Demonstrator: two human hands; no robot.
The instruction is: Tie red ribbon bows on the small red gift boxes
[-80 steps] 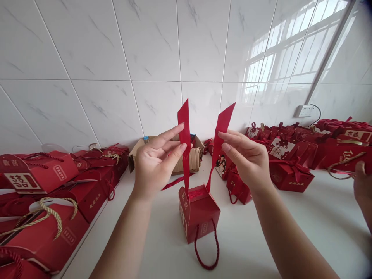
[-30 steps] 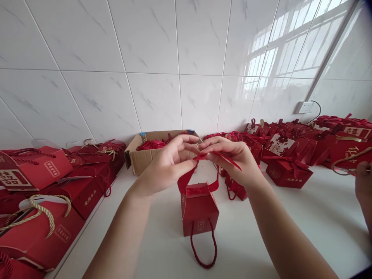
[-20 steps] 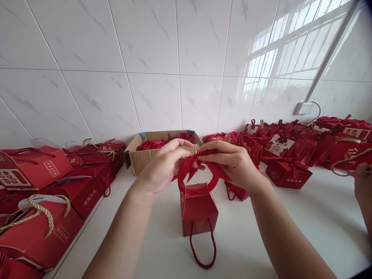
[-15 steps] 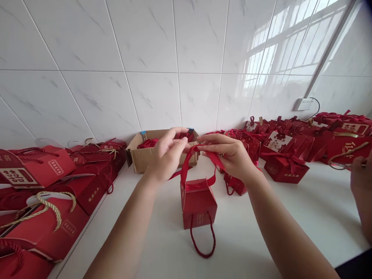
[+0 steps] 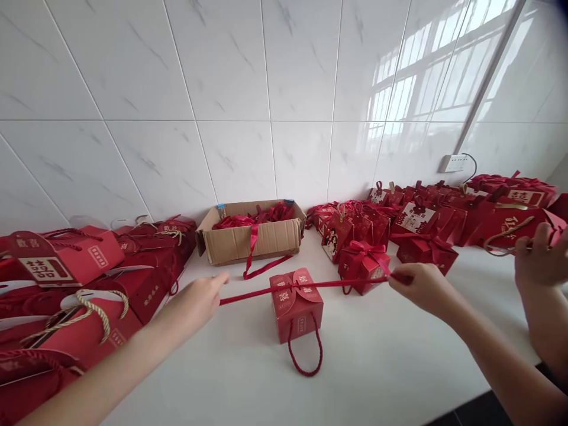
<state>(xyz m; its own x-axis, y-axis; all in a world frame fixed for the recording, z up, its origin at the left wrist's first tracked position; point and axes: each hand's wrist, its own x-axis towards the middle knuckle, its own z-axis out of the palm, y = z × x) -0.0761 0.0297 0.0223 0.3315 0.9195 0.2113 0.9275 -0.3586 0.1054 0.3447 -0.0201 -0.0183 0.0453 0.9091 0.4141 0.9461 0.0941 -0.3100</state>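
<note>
A small red gift box (image 5: 296,310) stands on the white table in front of me, its rounded top flaps folded shut. From its near side hangs a dark red rope handle (image 5: 306,371). A red ribbon (image 5: 350,283) is knotted at the middle of the lid and stretched taut to both sides. My left hand (image 5: 202,302) is closed on the ribbon's left end, low beside the box. The right end is pinched in my right hand (image 5: 410,284), slightly higher and farther from the box.
Behind stands a cardboard box (image 5: 252,242) of red ribbons, one trailing over its front. Red gift boxes (image 5: 151,290) crowd the left side. A bow-tied box (image 5: 361,266) and several tagged boxes stand at right. Another person's hand (image 5: 544,260) is at far right.
My hands have moved apart and down, pulling the ribbon from a raised loop into a taut line. The box's top flaps, standing up before, are now drawn shut.
</note>
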